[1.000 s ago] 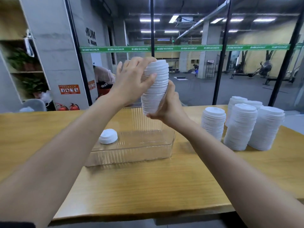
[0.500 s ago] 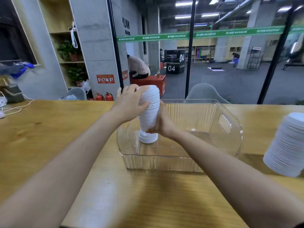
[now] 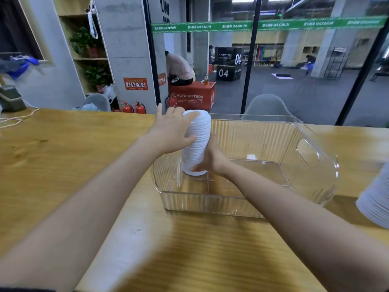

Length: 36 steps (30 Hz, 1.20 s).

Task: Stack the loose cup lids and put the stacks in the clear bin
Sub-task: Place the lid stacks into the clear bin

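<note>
A tall stack of white cup lids [image 3: 197, 142] stands upright inside the clear bin [image 3: 315, 165], at its left end, bottom resting on the bin floor. My left hand [image 3: 172, 129] grips the upper part of the stack from the left. My right hand [image 3: 210, 157] holds its lower part from the right. Another stack of white lids [image 3: 376, 199] shows at the right edge of the view, outside the bin.
The bin sits on a wooden table [image 3: 63, 165]. Behind the table's far edge stand a grey chair [image 3: 267, 106] and a glass wall. A white cable [image 3: 14, 120] lies at the table's far left.
Both hands have lowered the lid stack from in front of me into the bin, onto the single lid that lay there. My view has swung left, so the other stacks slid to the right edge.
</note>
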Tool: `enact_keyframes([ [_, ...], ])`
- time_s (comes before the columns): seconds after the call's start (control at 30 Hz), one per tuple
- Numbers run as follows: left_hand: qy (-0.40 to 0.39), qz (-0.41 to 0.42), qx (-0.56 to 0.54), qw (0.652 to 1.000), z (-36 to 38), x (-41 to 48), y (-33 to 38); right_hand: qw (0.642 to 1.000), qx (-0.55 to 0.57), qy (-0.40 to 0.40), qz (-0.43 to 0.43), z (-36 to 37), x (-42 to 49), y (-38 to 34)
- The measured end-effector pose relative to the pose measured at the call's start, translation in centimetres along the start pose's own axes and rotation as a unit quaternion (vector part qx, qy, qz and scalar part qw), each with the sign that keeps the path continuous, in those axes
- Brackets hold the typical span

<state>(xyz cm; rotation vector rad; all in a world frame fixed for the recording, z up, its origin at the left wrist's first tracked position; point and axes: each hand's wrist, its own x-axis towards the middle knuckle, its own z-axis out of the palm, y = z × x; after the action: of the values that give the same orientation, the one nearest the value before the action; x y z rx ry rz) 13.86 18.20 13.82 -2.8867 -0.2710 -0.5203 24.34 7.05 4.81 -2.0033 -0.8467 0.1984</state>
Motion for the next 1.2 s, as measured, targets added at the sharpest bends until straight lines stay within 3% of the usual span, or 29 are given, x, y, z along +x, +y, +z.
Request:
enact_keyframes([
  [0.13, 0.019, 0.001, 0.039, 0.999, -0.1, -0.3, 0.6, 0.999, -0.029, -0.028, 0.017, -2.5, -2.5, -1.0],
  [0.27, 0.059, 0.018, 0.079, 0.995, 0.5, -0.9, 2.5, 0.99, -0.142, -0.005, -0.003, -6.4, -7.8, -1.0],
  [0.4, 0.05, 0.067, 0.183, 0.98, 2.5, -1.0, 4.5, 0.952, -0.305, 0.031, -0.025, -9.5, -12.5, -0.2],
  [0.5, 0.042, 0.069, 0.231, 0.97, 3.9, -0.9, 5.0, 0.931, -0.359, 0.052, -0.048, -10.2, -14.1, 0.4],
  [0.63, 0.034, 0.045, 0.233, 0.971, 4.4, -0.8, 5.3, 0.914, -0.391, 0.039, -0.098, -10.0, -15.7, 1.5],
  [0.87, 0.019, 0.014, 0.227, 0.974, 5.1, -0.3, 4.9, 0.86, -0.5, -0.042, -0.09, -9.8, -16.5, 2.2],
  [1.2, 0.025, 0.05, 0.203, 0.978, 4.7, 1.6, 10.0, 0.85, -0.522, -0.037, -0.065, -13.5, -18.1, 4.1],
])
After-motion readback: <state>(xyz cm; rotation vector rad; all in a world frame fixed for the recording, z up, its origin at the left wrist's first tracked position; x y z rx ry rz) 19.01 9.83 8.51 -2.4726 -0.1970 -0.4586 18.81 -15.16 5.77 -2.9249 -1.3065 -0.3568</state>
